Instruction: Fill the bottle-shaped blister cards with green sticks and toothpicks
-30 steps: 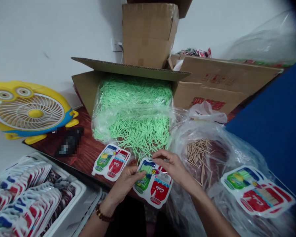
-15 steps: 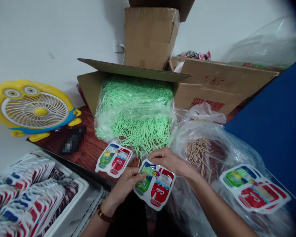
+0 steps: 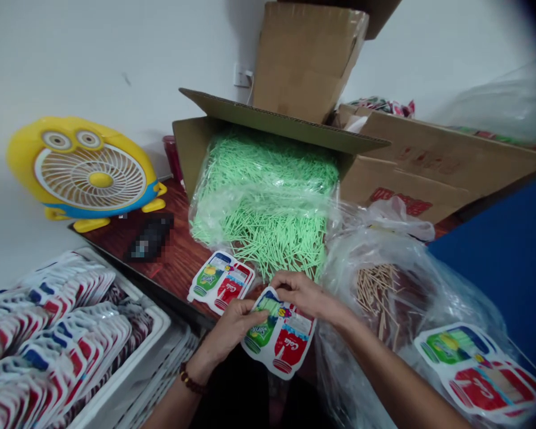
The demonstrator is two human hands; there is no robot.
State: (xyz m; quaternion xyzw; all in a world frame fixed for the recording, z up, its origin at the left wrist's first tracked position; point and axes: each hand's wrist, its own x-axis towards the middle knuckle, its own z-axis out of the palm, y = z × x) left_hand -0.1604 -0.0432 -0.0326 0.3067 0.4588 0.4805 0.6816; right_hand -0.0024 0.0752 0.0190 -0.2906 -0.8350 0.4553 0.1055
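Note:
Low in the middle of the head view is a white-edged plastic pouch [image 3: 291,348] shaped like two cups, one printed green with "Sprite", one red with "Cola". Pale green sticks show through its green side. My left hand [image 3: 233,329] grips its left edge, thumb on the front. At the top edge, the bent fingers of my right hand [image 3: 302,293] pinch the pouch; their tips are partly hidden. Just beyond my hands, thin green sticks [image 3: 272,238] spill from a clear bag in an open cardboard box [image 3: 290,128]. A similar pouch [image 3: 223,281] lies on the table left of them.
Tan sticks [image 3: 375,289] lie in a clear plastic bag [image 3: 455,286] on the right, with more filled pouches [image 3: 477,378] near it. A white crate [image 3: 156,325] of stacked pouches stands lower left. A yellow fan [image 3: 93,173] and a blurred black object [image 3: 149,238] are on the table [image 3: 181,235].
The camera view has turned, so the surroundings sit further right and are tilted. Both hands keep their hold on the pouch, with the right fingers shifted slightly at its top edge.

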